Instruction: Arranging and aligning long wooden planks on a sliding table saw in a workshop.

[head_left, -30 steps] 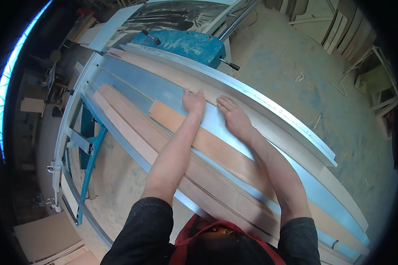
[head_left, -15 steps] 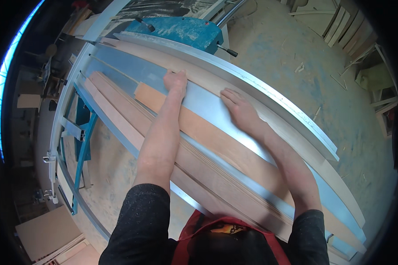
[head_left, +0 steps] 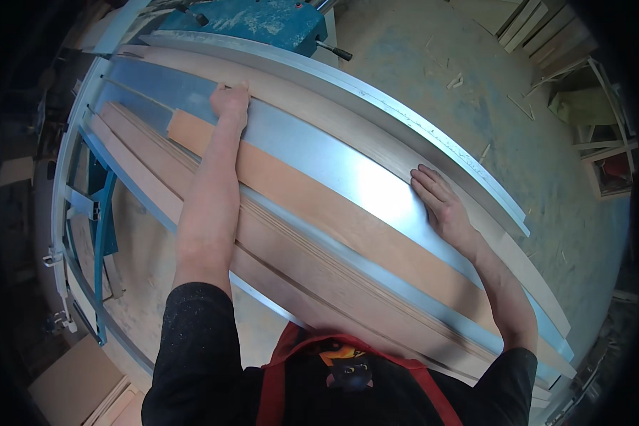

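A long pale wooden board (head_left: 319, 117) lies against a metal fence (head_left: 397, 117) on a sheet-metal table (head_left: 326, 156). My left hand (head_left: 232, 101) is closed at the board's near edge, toward its left end; its curled fingertips are partly hidden. Farther right along that edge, my right hand (head_left: 440, 202) rests with fingers stretched out and touching the board. Closer to me lies an orange-brown wooden strip (head_left: 319, 206), apart from the board. Beside the strip is a stack of long thin wooden boards (head_left: 291, 263), with my left forearm passing over it.
A teal machine housing (head_left: 277, 25) with black-handled levers (head_left: 334, 50) stands beyond the fence. Wood scraps (head_left: 456, 80) litter the floor at the right. Wooden pieces (head_left: 539, 25) lean at the far right. A teal frame leg (head_left: 106, 220) stands below the table at left.
My right hand has slid to the right along the board. My left hand keeps its place at the board's edge. The whole view has shifted, so the table appears farther left and higher.
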Action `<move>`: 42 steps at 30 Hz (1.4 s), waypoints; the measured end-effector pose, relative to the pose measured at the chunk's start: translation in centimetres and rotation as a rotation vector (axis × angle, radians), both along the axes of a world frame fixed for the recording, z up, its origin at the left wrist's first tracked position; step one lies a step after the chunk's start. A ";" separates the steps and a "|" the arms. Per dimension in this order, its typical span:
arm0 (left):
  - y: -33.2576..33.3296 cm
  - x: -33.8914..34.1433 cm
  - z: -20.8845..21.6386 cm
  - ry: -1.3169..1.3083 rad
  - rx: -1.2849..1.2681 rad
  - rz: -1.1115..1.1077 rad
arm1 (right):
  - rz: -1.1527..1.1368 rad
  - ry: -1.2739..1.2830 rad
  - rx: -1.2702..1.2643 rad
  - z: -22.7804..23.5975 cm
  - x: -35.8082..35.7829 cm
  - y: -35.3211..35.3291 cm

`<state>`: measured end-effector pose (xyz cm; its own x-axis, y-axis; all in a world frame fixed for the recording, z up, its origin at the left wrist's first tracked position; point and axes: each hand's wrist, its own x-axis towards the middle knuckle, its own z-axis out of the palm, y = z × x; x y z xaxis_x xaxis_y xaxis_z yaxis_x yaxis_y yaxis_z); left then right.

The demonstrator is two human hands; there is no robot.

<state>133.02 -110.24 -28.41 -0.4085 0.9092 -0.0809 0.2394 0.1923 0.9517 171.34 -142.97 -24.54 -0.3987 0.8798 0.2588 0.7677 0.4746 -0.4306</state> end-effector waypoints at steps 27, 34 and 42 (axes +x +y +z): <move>1.0 -0.6 -2.9 0.117 -0.036 0.004 | -0.052 0.001 0.005 -2.2 -1.6 -0.8; 2.8 -3.5 -4.0 0.153 0.020 0.065 | -0.037 0.013 0.021 -2.7 -3.8 -0.1; 5.6 -5.1 -3.5 0.176 -0.037 0.050 | -0.039 -0.007 0.046 -2.7 -5.9 3.1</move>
<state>127.96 -104.65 -31.92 -0.4642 0.8850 -0.0367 0.3912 0.2420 0.8879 165.48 -139.88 -27.24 -0.3663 0.8821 0.2963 0.7891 0.4632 -0.4034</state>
